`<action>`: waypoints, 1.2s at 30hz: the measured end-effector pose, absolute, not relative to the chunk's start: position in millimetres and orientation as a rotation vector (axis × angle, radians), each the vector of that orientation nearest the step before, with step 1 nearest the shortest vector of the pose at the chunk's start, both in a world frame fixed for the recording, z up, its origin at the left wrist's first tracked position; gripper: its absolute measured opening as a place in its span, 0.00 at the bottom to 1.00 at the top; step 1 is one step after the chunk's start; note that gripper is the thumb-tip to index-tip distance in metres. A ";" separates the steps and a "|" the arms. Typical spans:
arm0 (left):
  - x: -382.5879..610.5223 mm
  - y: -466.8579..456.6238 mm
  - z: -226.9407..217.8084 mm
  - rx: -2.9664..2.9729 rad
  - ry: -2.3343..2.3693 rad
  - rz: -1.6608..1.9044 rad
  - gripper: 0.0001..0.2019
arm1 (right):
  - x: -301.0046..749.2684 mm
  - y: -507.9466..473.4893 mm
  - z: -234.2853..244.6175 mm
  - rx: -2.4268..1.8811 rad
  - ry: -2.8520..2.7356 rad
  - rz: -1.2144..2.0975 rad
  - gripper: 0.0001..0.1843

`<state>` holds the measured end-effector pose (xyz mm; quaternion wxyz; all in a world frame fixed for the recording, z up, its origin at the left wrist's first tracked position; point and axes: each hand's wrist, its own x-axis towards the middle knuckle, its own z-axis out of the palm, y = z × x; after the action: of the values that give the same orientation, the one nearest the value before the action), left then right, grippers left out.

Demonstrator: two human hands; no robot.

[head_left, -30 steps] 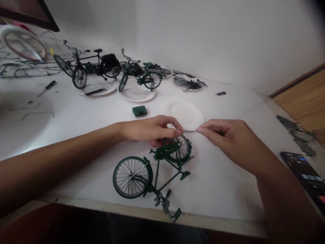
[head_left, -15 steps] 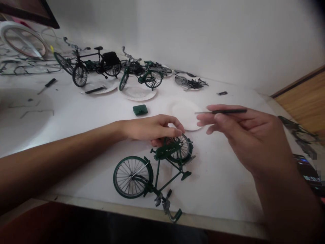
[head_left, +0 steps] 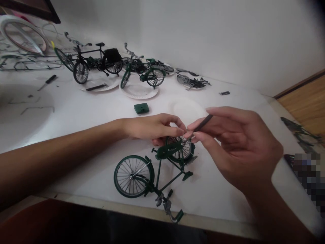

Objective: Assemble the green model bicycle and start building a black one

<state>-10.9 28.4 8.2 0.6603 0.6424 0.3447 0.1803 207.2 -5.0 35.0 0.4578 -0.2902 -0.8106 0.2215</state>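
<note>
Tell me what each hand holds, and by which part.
The right hand pinches a small screwdriver by its black handle; the left hand seems to grip the model bicycle's rear wheel at its edge.

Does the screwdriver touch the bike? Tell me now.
Cannot tell. In the head view, the screwdriver tip lines up with the bike crank hub, but this one angle shows neither contact nor gap plainly.

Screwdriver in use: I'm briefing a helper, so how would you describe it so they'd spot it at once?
On the white worktop, find the dark green model bicycle lying on its side near the front edge. The person's right hand pinches a slim black-handled screwdriver with its metal tip at the rear wheel, whereas the other black-handled screwdriver lies loose at the far left.
</note>
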 end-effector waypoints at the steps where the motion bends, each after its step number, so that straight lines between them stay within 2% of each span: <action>1: -11.0 28.5 7.9 1.453 0.778 0.405 0.18 | 207.5 -3.9 34.1 -0.693 -2.012 0.542 0.29; 16: -11.3 30.4 5.8 1.428 0.739 0.392 0.15 | 211.8 -0.1 31.1 -0.669 -2.073 0.446 0.30; 18: -11.6 29.9 7.7 1.444 0.735 0.383 0.15 | 211.9 -0.5 33.0 -0.713 -2.088 0.446 0.27; 22: -12.6 28.5 12.1 1.468 0.742 0.368 0.16 | 210.4 -0.8 35.6 -0.826 -2.166 0.398 0.12; 27: -13.6 29.2 10.1 1.444 0.727 0.384 0.15 | 208.2 -1.4 33.6 -0.687 -2.203 0.287 0.18; 33: -12.4 28.8 10.3 1.464 0.742 0.373 0.17 | 199.2 -13.3 41.0 -1.005 -1.896 0.337 0.06; 36: -11.6 28.3 11.1 1.452 0.747 0.379 0.17 | 198.9 -13.7 41.6 -0.982 -1.890 0.367 0.07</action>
<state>-11.6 28.3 11.1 0.6689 0.6439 0.3311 0.1681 198.9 -13.7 41.6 0.4709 -0.4007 -0.7715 0.1499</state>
